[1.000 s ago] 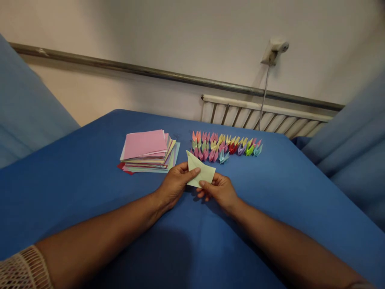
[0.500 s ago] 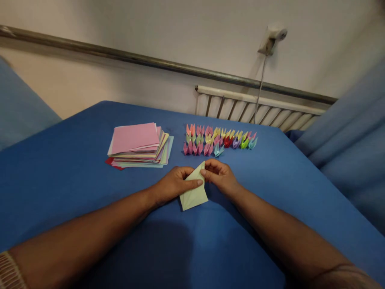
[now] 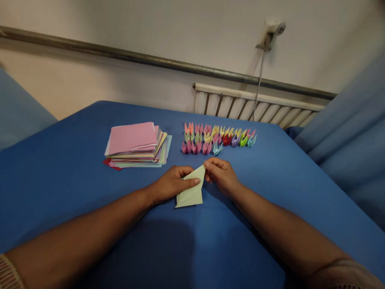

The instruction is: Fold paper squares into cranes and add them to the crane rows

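Light green paper: a folded piece [image 3: 189, 195] held between both hands, its raised tip pointing to 1 o'clock; whether its lower edge touches the blue tabletop [image 3: 75, 180] cannot be told.
Left hand: at the paper's 9 o'clock side [image 3: 173, 184], its grip clamped on the sheet, thumb flat across the front.
Right hand: at 2 o'clock [image 3: 221, 174], thumb and fingers pinching the raised tip.
Just changed: a second ago the tip leaned toward 11 o'clock and the right hand was at the lower edge — now the paper has turned and that hand has the tip.
What it means: the folding seems to centre on this corner, the left hand steadying the rest.
Paper stack: loose sheets, pink on top, at 10 o'clock [image 3: 132, 138], apart from the hands.
Paper birds: colourful rows at 1 o'clock [image 3: 217, 139], beyond the right hand — unchanged.
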Tool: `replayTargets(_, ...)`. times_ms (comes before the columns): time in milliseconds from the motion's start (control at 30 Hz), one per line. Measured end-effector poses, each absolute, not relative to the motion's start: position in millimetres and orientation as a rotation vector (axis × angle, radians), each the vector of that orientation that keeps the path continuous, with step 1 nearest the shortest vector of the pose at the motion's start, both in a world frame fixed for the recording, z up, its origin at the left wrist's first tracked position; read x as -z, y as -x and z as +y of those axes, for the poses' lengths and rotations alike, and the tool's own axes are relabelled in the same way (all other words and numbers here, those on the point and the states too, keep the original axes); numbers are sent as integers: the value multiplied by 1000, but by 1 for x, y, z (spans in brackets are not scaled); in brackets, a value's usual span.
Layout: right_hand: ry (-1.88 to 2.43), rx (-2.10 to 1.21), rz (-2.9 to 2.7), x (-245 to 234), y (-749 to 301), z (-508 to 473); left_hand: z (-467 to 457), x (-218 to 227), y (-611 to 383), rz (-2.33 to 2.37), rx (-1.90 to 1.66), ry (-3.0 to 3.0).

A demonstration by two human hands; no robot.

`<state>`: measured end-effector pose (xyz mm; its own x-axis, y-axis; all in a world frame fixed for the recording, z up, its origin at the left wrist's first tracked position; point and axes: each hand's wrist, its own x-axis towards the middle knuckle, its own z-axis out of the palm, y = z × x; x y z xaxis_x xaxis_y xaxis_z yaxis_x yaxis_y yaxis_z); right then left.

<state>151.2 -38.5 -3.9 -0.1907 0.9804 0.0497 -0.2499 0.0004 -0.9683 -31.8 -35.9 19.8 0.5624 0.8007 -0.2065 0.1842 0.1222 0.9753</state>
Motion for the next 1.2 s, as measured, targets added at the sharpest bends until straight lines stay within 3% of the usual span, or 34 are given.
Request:
replayTargets(400, 764, -1520, -1137, 3, -157, -37, -37, -23, 32, 916, -521, -1324)
replayTargets(967, 710, -1379, -1240, 5, -157, -36, -35, -23, 33, 922, -487, -1324)
replayTargets(1200, 872, -1449, -1190, 5, -155, -38, -37, -25, 32, 975, -533, -1406)
